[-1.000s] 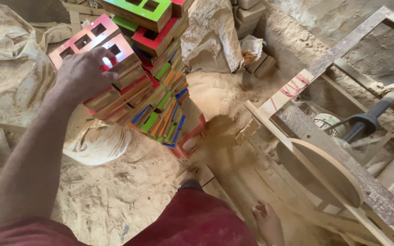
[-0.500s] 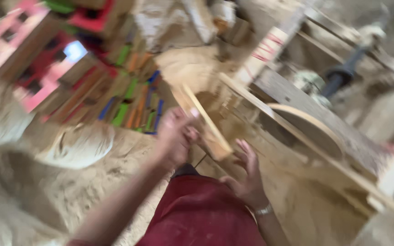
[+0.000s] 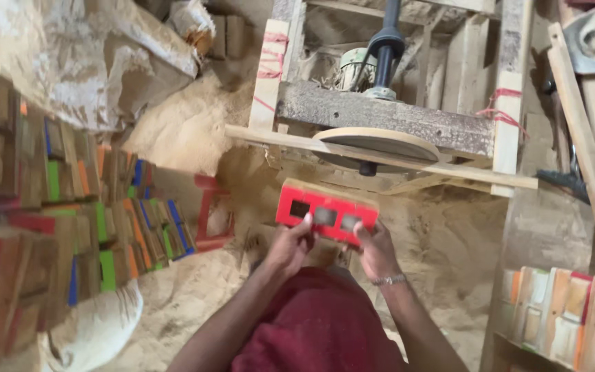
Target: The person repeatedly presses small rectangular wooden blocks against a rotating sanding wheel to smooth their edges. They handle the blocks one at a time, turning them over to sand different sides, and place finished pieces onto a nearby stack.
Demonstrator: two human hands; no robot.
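- both hands, left hand [image 3: 289,246] and right hand [image 3: 374,248], fingers clamped on a red wooden block [image 3: 326,213] with three square holes
- round sanding disc [image 3: 376,145] just above it

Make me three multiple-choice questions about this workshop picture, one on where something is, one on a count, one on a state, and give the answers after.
1. Where is the round wooden sanding disc relative to the red rectangular wooden block?
A. Beyond it, higher in the picture
B. Under it on the sawdust
C. Left of it, on the stack

2. How many rectangular holes show in the block's red face?
A. One
B. Three
C. Five

3. How is the block held?
A. It lies free on the floor
B. One hand alone pinches it
C. Both hands grip it, one at each end

Answers: 1 A, the disc sits on the wooden frame past the block. 2 B, three dark openings stand in a row. 3 C, the left hand holds its left end and the right hand its right end.
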